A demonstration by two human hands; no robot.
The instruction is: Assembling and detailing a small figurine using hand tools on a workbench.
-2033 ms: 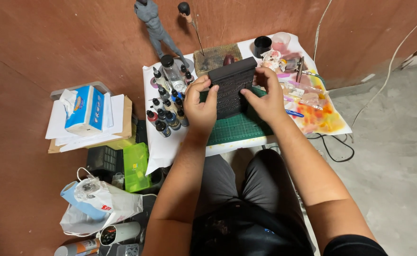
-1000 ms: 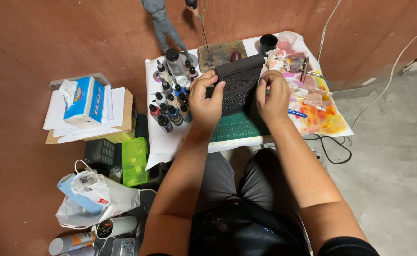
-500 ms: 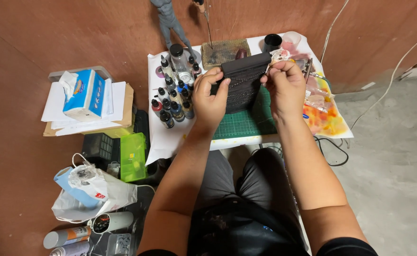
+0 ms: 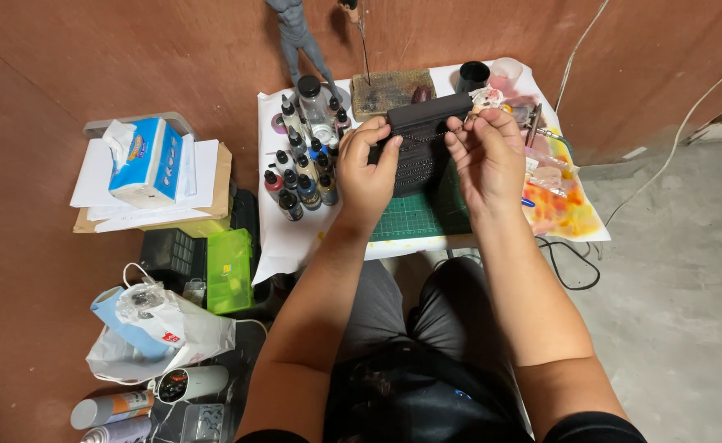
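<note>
A dark grey ridged block-like model part is held up over a green cutting mat on a small white table. My left hand grips its left edge. My right hand pinches its right side near the top, fingertips on its upper edge. A cluster of several small paint dropper bottles stands just left of my left hand. My knees in grey trousers sit under the table's front edge.
A grey figurine's legs and a brown base stand at the table's back, with a black cup. Paint-stained paper lies right. Left on the floor: tissue box on papers, green case, plastic bag, spray cans.
The dark part has been raised and turned from lying flat in both hands to being held nearer the table's back. My right hand shifted from its side to pinching the upper right edge.
</note>
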